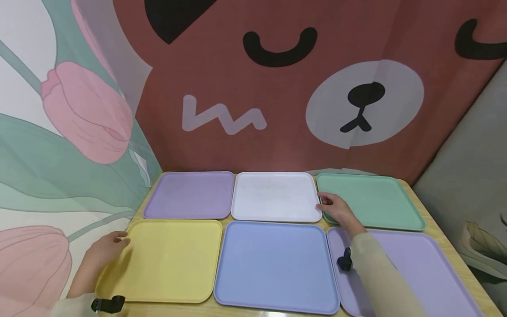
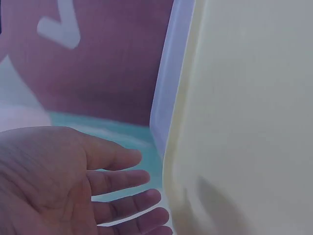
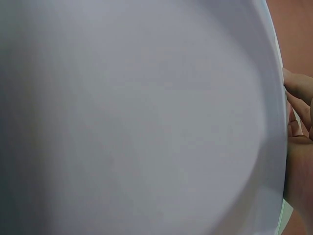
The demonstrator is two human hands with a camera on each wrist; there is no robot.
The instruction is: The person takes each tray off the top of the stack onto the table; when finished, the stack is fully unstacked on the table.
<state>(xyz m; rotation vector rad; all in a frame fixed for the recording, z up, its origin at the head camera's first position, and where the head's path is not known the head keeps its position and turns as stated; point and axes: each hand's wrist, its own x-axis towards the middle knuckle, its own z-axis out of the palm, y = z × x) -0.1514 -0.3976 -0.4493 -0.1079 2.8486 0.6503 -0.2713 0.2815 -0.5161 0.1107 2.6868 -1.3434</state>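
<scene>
My right hand (image 1: 336, 208) is at the right edge of the white tray (image 1: 277, 196), fingertips and thumb against the outside of its rim. In the right wrist view this tray (image 3: 161, 117) fills most of the picture, with part of the hand (image 3: 299, 122) beyond its rim. At the upper left of the yellow tray (image 1: 170, 259), my left hand (image 1: 106, 250) has its fingertips right at the rim. The left wrist view shows that hand (image 2: 98, 186) palm visible, fingers loosely extended beside the yellow rim (image 2: 178, 117), holding nothing.
Around these lie a purple tray (image 1: 190, 193), a green tray (image 1: 368, 198), a blue tray (image 1: 277, 266) and a lilac tray (image 1: 416, 264), in two rows on a wooden table (image 1: 447, 233). Behind hangs a brown bear-print cloth (image 1: 222, 149); a floral one (image 1: 79, 185) hangs left.
</scene>
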